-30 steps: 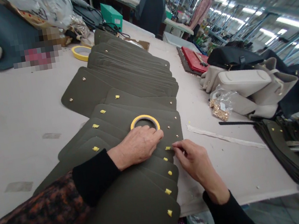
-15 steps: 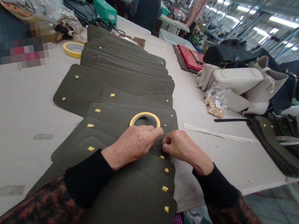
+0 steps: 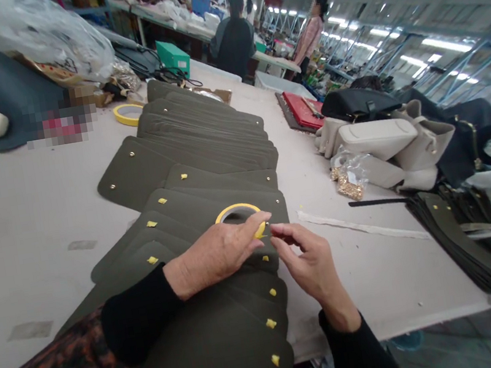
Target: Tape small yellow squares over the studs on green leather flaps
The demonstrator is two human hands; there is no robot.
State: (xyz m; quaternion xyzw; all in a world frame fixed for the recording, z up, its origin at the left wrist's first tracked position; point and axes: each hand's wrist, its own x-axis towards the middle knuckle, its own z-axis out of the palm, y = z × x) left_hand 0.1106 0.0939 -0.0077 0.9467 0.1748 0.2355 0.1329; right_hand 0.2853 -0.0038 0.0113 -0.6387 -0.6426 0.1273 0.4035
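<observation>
My left hand (image 3: 219,253) is closed on a roll of yellow tape (image 3: 226,213), which tilts over the dark olive panels. A bit of yellow tape shows at its fingertips. Just to the right, my right hand (image 3: 308,255) has thumb and forefinger slightly apart, facing the tape; nothing visible lies between them. Below both hands, overlapping olive panels (image 3: 215,344) fan out across the table. Small yellow tape pieces (image 3: 271,323) sit near their edges. Farther up, a panel with bare metal studs (image 3: 125,175) lies against a fanned stack of panels (image 3: 203,122).
Another yellow tape roll (image 3: 127,114) lies at the far left of the stack. Cream bags (image 3: 378,137), a bag of gold hardware (image 3: 348,183) and more olive strips (image 3: 459,237) occupy the right side. A white strip (image 3: 359,225) crosses the table (image 3: 355,291). People stand farther back.
My right thumb and forefinger have parted from a closed pinch. The left fingertips have shifted on the tape roll, exposing a yellow bit. The view has tipped upward slightly.
</observation>
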